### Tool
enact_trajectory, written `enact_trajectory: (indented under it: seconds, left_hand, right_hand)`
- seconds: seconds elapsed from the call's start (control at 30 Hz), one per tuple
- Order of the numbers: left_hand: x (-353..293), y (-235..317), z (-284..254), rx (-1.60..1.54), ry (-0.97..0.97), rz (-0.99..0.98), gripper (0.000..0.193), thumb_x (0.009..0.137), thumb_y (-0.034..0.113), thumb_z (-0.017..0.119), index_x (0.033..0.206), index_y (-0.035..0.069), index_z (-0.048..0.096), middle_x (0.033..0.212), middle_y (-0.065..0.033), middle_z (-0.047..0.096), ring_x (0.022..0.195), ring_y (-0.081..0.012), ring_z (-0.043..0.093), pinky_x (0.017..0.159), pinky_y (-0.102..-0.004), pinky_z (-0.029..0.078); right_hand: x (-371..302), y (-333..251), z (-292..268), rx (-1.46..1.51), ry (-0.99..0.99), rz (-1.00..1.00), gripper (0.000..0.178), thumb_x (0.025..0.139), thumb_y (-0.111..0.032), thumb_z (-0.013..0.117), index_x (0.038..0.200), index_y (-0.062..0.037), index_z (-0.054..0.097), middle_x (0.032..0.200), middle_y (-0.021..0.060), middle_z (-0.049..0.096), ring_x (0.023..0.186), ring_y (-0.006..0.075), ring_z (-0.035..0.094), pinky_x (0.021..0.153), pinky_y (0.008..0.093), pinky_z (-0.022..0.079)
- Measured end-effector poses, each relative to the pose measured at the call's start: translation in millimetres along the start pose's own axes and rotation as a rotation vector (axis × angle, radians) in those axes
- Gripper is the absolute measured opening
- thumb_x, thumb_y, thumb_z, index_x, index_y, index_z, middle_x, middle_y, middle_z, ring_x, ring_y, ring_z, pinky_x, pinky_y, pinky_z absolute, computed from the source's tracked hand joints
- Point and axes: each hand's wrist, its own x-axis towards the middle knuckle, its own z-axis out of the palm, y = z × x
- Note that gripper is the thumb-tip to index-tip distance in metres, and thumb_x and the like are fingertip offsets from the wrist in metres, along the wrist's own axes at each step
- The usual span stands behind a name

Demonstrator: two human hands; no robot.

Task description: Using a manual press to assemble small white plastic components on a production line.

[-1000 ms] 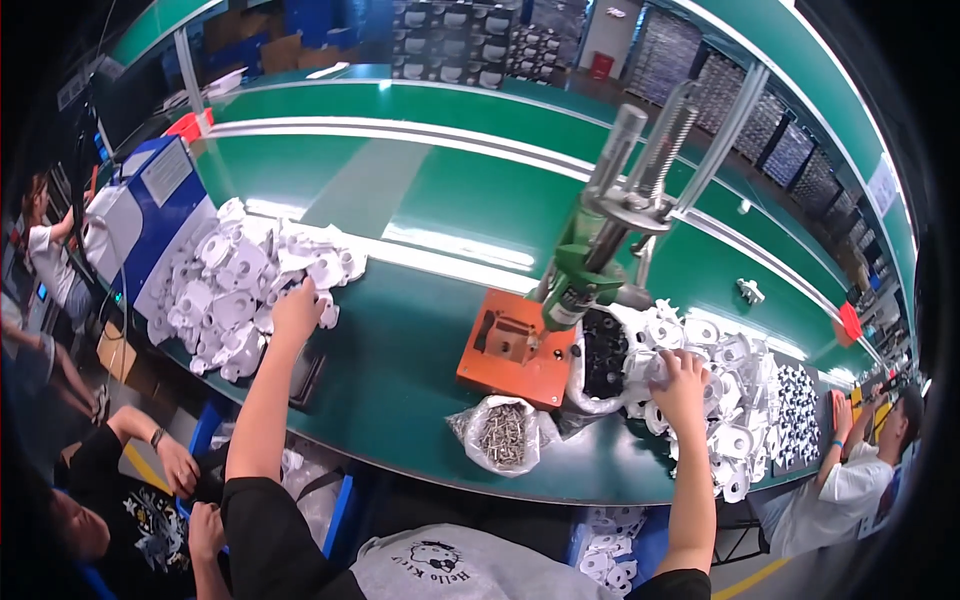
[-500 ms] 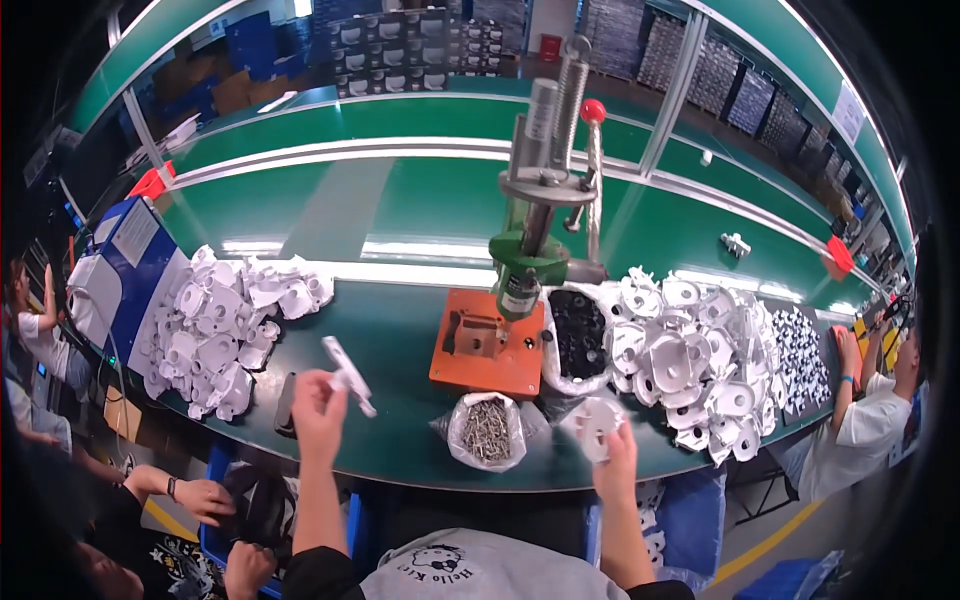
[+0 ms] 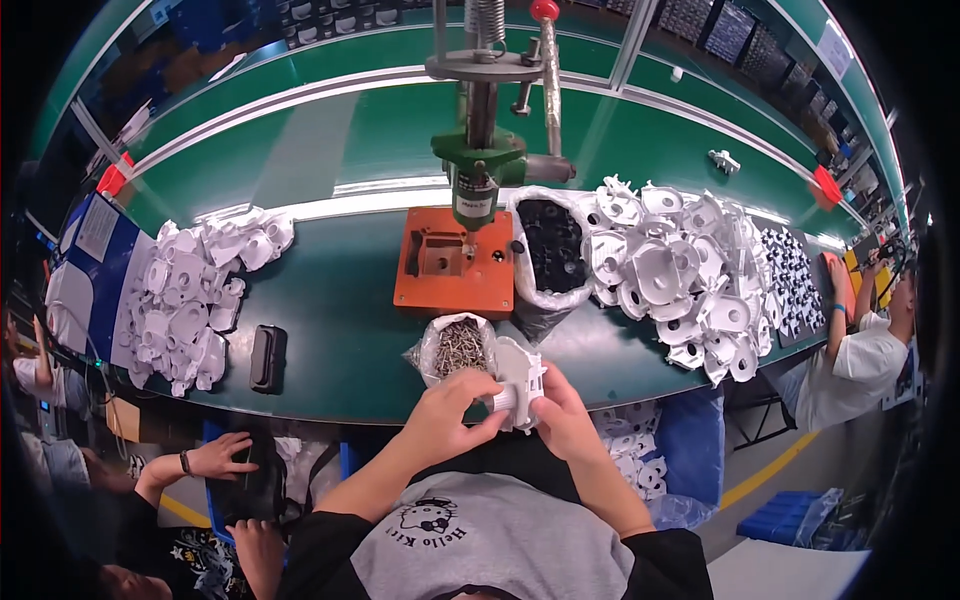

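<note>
Close to my body, at the table's front edge, both hands meet on white plastic parts. My right hand (image 3: 572, 412) grips a white plastic housing (image 3: 520, 365), with fingers along its right side. My left hand (image 3: 452, 412) pinches a smaller white plastic piece (image 3: 506, 398) against the housing's left side; whether the two are joined I cannot tell. Just beyond my left hand stands a clear bag of metal screws (image 3: 458, 345). Behind the bag is a hand press (image 3: 478, 165) with a red-knobbed lever, over an orange fixture block (image 3: 425, 285).
White plastic parts are heaped at left (image 3: 185, 310) and right (image 3: 665, 270). A bag of black parts (image 3: 552, 245) stands right of the press. A black case (image 3: 267, 358) lies at left. Co-workers sit on both sides; one's hand (image 3: 220, 456) is near a blue bin at lower left.
My hands were apart, each with a white part; they have come together in front of me, bringing the parts into contact. The view has tilted down, and the table appears higher.
</note>
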Motion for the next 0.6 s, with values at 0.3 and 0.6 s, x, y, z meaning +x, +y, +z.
enact_trajectory:
  seconds: [0.3, 0.6]
  left_hand:
    - [-21, 12, 13, -0.125, 0.026, -0.243, 0.032, 0.079, 0.012, 0.071, 0.105, 0.003, 0.054, 0.091, -0.0121, 0.064, 0.074, -0.0210, 0.066, 0.067, -0.0304, 0.052]
    - [-23, 21, 12, -0.161, -0.180, -0.453, 0.031, 0.079, 0.013, 0.071, 0.102, 0.002, 0.053, 0.085, -0.0116, 0.063, 0.067, -0.0188, 0.065, 0.061, -0.0286, 0.053]
  right_hand:
    - [-11, 14, 3, 0.028, 0.082, -0.074, 0.055, 0.089, -0.020, 0.059, 0.136, -0.0027, 0.035, 0.119, 0.0083, 0.054, 0.109, 0.0149, 0.050, 0.092, 0.0305, 0.042]
    - [-14, 8, -8, -0.142, 0.028, 0.025, 0.040, 0.094, -0.019, 0.054, 0.128, -0.0028, 0.043, 0.112, 0.0061, 0.056, 0.098, 0.0114, 0.054, 0.081, 0.0265, 0.045]
